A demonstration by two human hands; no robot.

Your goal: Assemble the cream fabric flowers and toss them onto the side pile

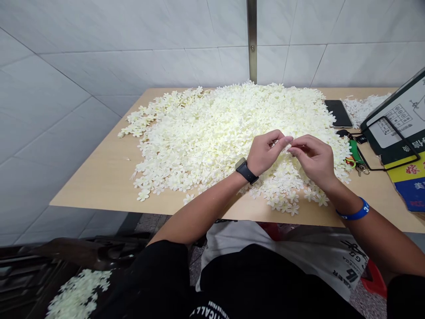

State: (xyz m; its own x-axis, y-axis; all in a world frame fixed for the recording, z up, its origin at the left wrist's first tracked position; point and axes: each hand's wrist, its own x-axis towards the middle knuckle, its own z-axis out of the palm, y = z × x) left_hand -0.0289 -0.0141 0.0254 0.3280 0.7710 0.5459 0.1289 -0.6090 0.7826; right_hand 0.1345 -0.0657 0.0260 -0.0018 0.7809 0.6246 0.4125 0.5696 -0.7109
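A broad heap of small white artificial flowers (206,133) with pale yellow centres covers much of the wooden table. Over its front right part, my left hand (267,153) and my right hand (314,159) meet at the fingertips. Thumb and forefinger of each hand are pinched together. What lies between them is small and pale, and it blends into the flowers behind, so I cannot make it out. Several loose flowers (288,206) lie near the table's front edge, below my hands.
At the right stand a printed cardboard box (395,128) and a black wire frame (401,165). A phone (338,114), keys (364,169) and white scraps (360,108) lie nearby. More flowers (79,294) rest on a dark wooden seat at lower left. Tiled wall (199,26) backs the table (89,177).
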